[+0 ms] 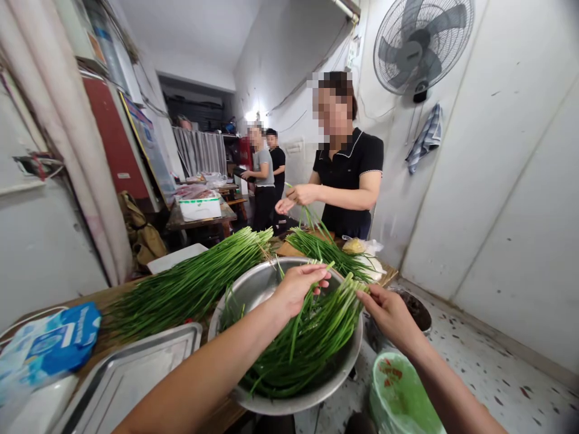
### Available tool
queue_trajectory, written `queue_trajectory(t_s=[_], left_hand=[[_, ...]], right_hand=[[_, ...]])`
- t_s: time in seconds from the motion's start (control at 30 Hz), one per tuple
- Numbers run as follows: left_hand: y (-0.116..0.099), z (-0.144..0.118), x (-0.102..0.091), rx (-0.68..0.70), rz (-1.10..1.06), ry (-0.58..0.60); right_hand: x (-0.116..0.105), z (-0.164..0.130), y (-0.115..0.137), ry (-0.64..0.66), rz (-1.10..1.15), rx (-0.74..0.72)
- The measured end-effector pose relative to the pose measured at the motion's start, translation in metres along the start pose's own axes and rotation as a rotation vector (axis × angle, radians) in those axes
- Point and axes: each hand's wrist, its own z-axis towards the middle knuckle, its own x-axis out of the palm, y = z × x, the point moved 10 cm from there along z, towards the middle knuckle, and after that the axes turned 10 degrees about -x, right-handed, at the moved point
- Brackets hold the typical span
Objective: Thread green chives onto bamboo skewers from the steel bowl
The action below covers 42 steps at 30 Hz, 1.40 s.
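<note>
Chives (312, 337) in steel basin (253, 289), left hand (296, 289) and right hand (389, 313) pinching stalks

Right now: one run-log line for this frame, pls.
left hand: pinching chive stalks | right hand: gripping stalk ends | chives in metal basin | loose chive pile on table | co-worker opposite sorting chives

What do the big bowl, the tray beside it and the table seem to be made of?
The bowl looks like thin metal, probably stainless steel: dull silver with soft reflections. The tray looks the same, brushed grey with a rolled rim. The table seems wooden, brown and matt, though little shows. The left hand and right hand hold chives over the bowl.
</note>
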Motion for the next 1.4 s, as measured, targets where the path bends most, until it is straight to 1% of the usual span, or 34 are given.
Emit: queue_trajectory(t_s=[0.27,0.43,0.5,0.67,0.8,0.87,1.0,1.07,1.1,1.13,1.17,1.2,1.23,1.27,1.3,1.33,1.4], left_hand=[[0.003,-0.002,0.002,-0.066,-0.071,-0.011],[0.004,-0.001,0.005,-0.073,-0.082,0.011],[0.005,-0.001,0.005,-0.063,-0.067,0.012],[0.003,0.0,-0.002,-0.011,-0.046,-0.058],[0.003,0.001,0.0,0.003,-0.033,-0.06],[0.007,0.0,0.005,0.003,-0.025,-0.053],[0.026,-0.004,0.012,-0.042,0.01,-0.047],[0.033,-0.001,0.013,-0.062,0.076,0.011],[0.035,0.003,0.009,-0.072,0.112,0.045],[0.037,0.01,-0.001,-0.087,0.137,0.037],[0.038,0.019,-0.019,-0.106,0.145,-0.023],[0.038,0.028,-0.043,-0.124,0.135,-0.132],[0.038,0.035,-0.074,-0.139,0.115,-0.308],[0.037,0.041,-0.1,-0.144,0.101,-0.447],[0.037,0.046,-0.122,-0.144,0.09,-0.56],[0.037,0.051,-0.139,-0.144,0.083,-0.644],[0.038,0.061,-0.159,-0.139,0.074,-0.728]], right_hand=[[0.001,-0.001,0.002,0.014,0.017,0.005],[0.001,-0.001,0.003,0.022,0.017,0.017],[0.001,-0.001,0.004,0.027,0.021,0.008],[-0.002,-0.003,0.002,0.023,-0.017,0.016],[-0.001,-0.004,0.001,0.012,-0.013,0.014],[0.001,-0.003,0.002,0.004,0.016,0.009],[0.006,-0.005,0.002,-0.006,0.055,0.01],[0.009,-0.009,0.0,0.009,0.083,0.012],[0.009,-0.012,-0.002,0.011,0.099,0.018],[0.008,-0.016,-0.005,0.006,0.11,0.032],[0.006,-0.021,-0.009,-0.006,0.114,0.054],[0.002,-0.025,-0.014,-0.024,0.114,0.078],[-0.001,-0.03,-0.018,-0.042,0.111,0.1],[-0.004,-0.034,-0.023,-0.056,0.107,0.117],[-0.006,-0.037,-0.026,-0.061,0.104,0.128],[-0.007,-0.039,-0.029,-0.061,0.102,0.132],[-0.008,-0.041,-0.034,-0.058,0.104,0.135]])
